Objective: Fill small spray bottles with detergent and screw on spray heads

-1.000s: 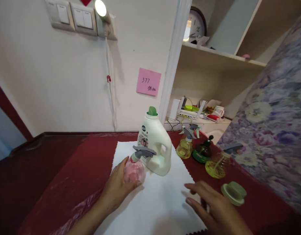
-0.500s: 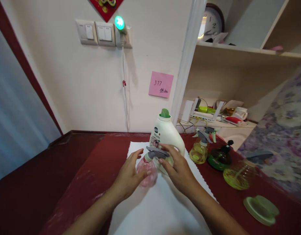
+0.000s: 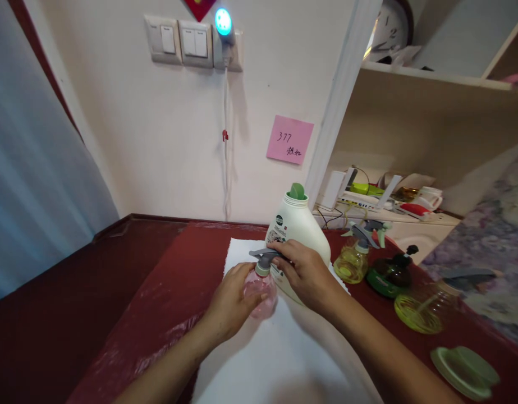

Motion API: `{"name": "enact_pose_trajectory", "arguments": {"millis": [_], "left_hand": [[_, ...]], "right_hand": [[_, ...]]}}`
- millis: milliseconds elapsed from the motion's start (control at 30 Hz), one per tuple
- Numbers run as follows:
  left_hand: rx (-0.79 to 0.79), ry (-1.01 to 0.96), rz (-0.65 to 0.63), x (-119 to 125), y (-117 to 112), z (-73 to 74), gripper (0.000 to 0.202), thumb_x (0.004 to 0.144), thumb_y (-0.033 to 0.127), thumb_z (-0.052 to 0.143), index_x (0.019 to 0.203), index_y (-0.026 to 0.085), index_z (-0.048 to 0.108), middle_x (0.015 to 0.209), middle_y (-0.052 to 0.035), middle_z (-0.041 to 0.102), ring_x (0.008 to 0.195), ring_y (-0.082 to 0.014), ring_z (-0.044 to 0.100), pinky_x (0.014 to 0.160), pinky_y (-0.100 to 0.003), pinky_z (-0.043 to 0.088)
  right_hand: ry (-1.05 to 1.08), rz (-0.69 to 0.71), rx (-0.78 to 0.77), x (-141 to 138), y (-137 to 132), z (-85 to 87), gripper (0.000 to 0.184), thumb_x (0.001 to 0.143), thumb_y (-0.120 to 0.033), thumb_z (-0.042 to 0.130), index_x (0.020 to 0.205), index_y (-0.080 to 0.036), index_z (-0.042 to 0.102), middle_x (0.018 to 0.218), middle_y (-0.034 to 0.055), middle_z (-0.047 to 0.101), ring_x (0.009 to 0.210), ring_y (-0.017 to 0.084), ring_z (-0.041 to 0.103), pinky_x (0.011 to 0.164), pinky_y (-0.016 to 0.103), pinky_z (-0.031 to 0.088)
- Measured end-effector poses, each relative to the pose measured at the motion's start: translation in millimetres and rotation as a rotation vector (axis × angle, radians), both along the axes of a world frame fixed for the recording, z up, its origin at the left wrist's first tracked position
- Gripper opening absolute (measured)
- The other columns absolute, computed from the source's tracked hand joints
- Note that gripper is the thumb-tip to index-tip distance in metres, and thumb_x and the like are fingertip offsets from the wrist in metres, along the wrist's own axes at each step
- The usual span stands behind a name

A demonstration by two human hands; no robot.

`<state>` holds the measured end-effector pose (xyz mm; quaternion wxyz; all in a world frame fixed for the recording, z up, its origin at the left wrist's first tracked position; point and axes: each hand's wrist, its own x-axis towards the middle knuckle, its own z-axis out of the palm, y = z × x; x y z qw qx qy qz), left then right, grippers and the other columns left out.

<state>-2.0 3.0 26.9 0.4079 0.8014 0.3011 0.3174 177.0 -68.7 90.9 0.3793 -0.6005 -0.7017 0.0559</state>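
Right hand point(image 3: 307, 275) slid further over grey sprayer head point(image 3: 262, 256), closed on it; left hand point(image 3: 231, 297) grips pink spray bottle point(image 3: 262, 294).

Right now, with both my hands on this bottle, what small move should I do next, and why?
Probably steady the pink plastic spray bottle with your left hand and gently twist the grey trigger head with your right hand, since that hand rests on it.

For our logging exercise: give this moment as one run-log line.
left hand: pink spray bottle | right hand: grey sprayer head
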Motion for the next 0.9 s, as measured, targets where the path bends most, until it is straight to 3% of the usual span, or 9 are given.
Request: {"name": "enact_pose_trajectory", "arguments": {"millis": [633, 900], "left_hand": [[0.005, -0.011, 0.011, 0.1, -0.8, -4.1, 0.041, 0.081, 0.021, 0.065, 0.121, 0.027, 0.059, 0.123, -0.005, 0.061, 0.113, -0.0275, 0.054, 0.095, -0.041, 0.044], [-0.033, -0.029, 0.008, -1.1, -2.4, -0.9, 0.044, 0.079, 0.024, 0.069, 0.122, 0.026, 0.06, 0.128, -0.0069, 0.062, 0.119, -0.0294, 0.054, 0.101, -0.044, 0.042]], "right_hand": [[-0.143, 0.007, -0.002, 0.9, -1.2, 4.7, 0.031, 0.096, -0.015, 0.051, 0.121, -0.024, 0.067, 0.104, 0.0067, 0.068, 0.095, 0.021, 0.067, 0.085, 0.036, 0.053], [-0.196, -0.017, -0.01, 2.4, -0.8, 1.9, 0.034, 0.097, -0.015, 0.05, 0.127, -0.018, 0.066, 0.099, 0.0101, 0.067, 0.089, 0.023, 0.067, 0.081, 0.037, 0.054]]}}
